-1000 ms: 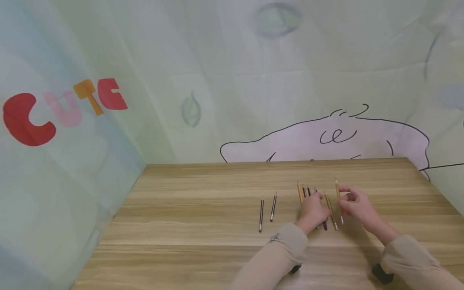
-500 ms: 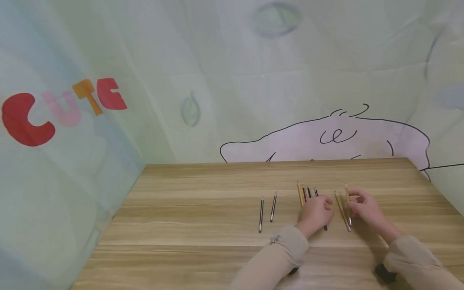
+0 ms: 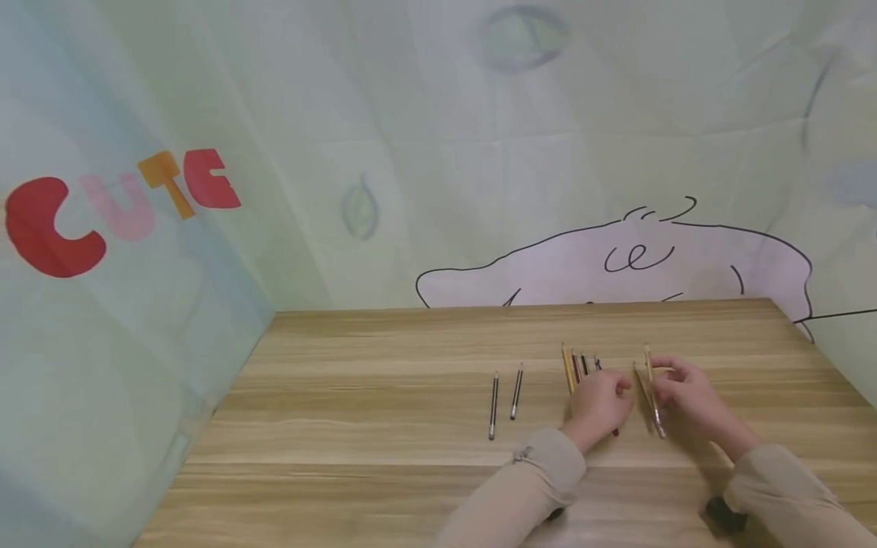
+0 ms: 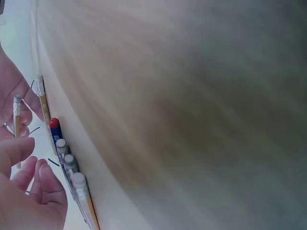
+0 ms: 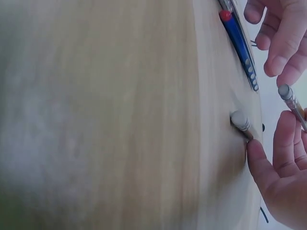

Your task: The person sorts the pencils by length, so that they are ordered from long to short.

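My right hand [image 3: 688, 390] pinches a yellow pencil [image 3: 649, 365], eraser end toward me. In the right wrist view this pencil [image 5: 291, 101] stands off the table, and the right thumb touches a second pencil [image 5: 241, 120] lying there. That second yellow pencil [image 3: 640, 380] lies slanted beside the held one in the head view. My left hand [image 3: 600, 399] holds nothing, its fingers loosely bent above a row of pencils. In the left wrist view the row shows a blue pencil with a red end [image 4: 55, 130] and several eraser-tipped pencils [image 4: 70, 162]. The left hand hides much of the row.
Two dark pencils with white erasers, one nearer [image 3: 493, 407] and one farther [image 3: 517, 390], lie left of the row. The wooden table [image 3: 342, 426] meets a printed cloth backdrop [image 3: 342, 152] behind and at the left.
The right hand has moved a little right with its pencil. The second yellow pencil has slid right, away from the row. My left hand's fingers have drawn back from beside it.
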A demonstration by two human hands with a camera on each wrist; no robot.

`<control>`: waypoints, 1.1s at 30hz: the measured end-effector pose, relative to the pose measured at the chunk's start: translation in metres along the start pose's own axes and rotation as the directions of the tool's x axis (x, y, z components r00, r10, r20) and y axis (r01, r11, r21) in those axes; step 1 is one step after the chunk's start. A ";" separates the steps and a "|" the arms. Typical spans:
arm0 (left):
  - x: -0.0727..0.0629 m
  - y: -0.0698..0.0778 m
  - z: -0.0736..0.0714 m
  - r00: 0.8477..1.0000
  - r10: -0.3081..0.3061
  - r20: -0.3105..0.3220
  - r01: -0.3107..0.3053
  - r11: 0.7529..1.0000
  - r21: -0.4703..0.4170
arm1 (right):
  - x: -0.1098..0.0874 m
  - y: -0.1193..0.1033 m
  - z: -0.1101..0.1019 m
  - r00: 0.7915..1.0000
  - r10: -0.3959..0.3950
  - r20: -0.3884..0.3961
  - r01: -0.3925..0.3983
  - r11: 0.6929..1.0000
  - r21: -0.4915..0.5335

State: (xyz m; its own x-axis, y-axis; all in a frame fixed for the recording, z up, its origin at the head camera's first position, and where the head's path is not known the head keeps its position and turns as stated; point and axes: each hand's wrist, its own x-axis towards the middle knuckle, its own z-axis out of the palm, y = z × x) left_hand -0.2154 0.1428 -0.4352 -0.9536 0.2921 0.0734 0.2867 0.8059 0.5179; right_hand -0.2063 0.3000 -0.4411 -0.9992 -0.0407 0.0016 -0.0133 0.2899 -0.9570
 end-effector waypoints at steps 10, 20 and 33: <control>-0.001 -0.001 0.000 0.999 0.046 -0.015 -0.045 0.997 0.065 | 0.000 -0.001 0.009 0.998 -0.027 0.058 0.024 0.998 0.056; -0.002 -0.005 0.000 0.989 0.147 0.017 -0.146 0.951 0.274 | -0.001 -0.002 0.011 0.999 -0.011 0.035 0.010 1.000 0.020; 0.000 -0.005 -0.001 0.986 0.148 0.078 -0.163 0.947 0.276 | -0.002 0.000 0.007 0.998 0.046 0.034 -0.045 0.998 -0.037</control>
State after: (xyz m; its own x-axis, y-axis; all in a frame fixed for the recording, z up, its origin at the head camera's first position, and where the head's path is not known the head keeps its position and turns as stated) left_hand -0.2173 0.1380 -0.4370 -0.8908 0.4469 0.0825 0.4529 0.8578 0.2428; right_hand -0.2042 0.2932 -0.4428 -0.9968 -0.0602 -0.0524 0.0299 0.3270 -0.9446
